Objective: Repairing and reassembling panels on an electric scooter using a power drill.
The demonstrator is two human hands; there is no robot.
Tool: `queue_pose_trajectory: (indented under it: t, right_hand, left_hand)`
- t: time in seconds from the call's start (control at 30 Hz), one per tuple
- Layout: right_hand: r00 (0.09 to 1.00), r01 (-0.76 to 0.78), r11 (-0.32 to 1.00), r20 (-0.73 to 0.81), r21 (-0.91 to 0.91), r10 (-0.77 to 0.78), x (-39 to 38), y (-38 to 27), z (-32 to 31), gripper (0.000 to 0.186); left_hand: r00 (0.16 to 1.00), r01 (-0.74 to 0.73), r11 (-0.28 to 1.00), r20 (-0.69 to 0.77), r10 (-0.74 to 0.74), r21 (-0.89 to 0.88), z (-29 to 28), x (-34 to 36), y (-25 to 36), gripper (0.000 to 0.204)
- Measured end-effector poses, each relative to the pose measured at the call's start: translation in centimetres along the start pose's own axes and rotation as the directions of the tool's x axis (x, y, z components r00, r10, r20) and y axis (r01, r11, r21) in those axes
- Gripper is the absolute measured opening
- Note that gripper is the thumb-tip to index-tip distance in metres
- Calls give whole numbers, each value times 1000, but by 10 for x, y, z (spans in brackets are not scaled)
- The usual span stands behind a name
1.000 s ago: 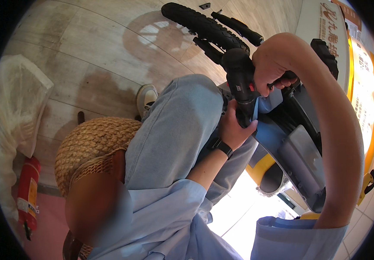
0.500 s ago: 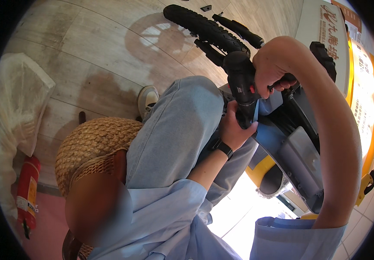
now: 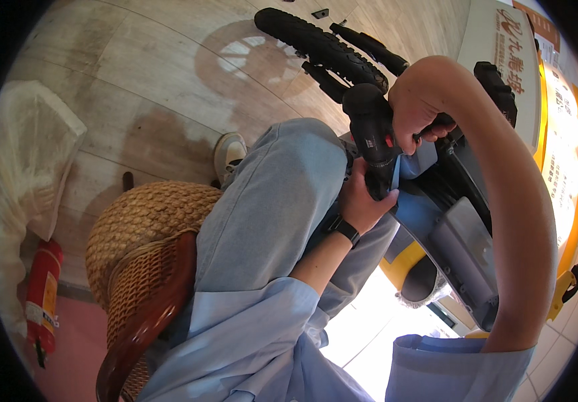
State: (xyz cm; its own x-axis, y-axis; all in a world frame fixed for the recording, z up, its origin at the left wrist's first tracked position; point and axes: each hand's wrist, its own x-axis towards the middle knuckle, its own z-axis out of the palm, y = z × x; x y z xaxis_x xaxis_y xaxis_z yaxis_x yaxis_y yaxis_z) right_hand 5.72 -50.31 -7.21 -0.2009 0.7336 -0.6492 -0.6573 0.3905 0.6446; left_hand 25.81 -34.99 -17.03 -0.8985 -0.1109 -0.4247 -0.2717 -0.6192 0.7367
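My right hand (image 3: 417, 120) comes over from the right with a bent wrist and is closed round the grip of a black cordless drill (image 3: 371, 134). A small red button shows on the drill's side. Below it, my left hand (image 3: 364, 199), wearing a dark watch on its wrist, has its fingers curled round the drill's front end. That end points down at the blue-grey body (image 3: 419, 209) of a wheeled vehicle. My hand and the drill hide the tip and whatever it touches. The vehicle's black knobbly tyre (image 3: 322, 45) sticks out beyond the drill.
At my left is a wicker chair (image 3: 145, 214) with a brown wooden arm (image 3: 158, 308). A red fire extinguisher (image 3: 44, 298) and a plastic-wrapped item (image 3: 27, 154) lie farther left. My jeans-clad knee (image 3: 295, 161) is beside the drill. A small dark piece (image 3: 320, 13) lies on the floor.
The drill's rear end has shifted very slightly left; both hands keep their hold. The blurred patch over the chair's arm is gone, so the arm shows.
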Motion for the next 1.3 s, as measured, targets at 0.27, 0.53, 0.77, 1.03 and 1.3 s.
queue_pose_trajectory:
  t: [0.27, 0.53, 0.77, 1.03, 1.3]
  right_hand:
    - [987, -9, 999, -163, 31, 14, -16, 8, 2, 20]
    - [641, 520, 713, -766, 470, 38, -150, 62, 16, 26]
    - [280, 957, -102, -784, 270, 554, -126, 43, 96, 20]
    - [497, 683, -725, -786, 93, 368, -36, -37, 348, 67]
    - [548, -55, -989, -823, 139, -146, 64, -112, 498, 48]
  left_hand:
    - [999, 33, 997, 38, -31, -68, -1, -1, 4, 71]
    - [972, -53, 998, -227, 61, 42, 5, -16, -5, 61]
    - [933, 307, 950, -177, -313, -63, 3, -20, -54, 18]
    - [874, 384, 923, -326, -361, 7, -8, -9, -98, 18]
    - [916, 401, 914, -23, -400, 61, -4, 9, -91, 20]
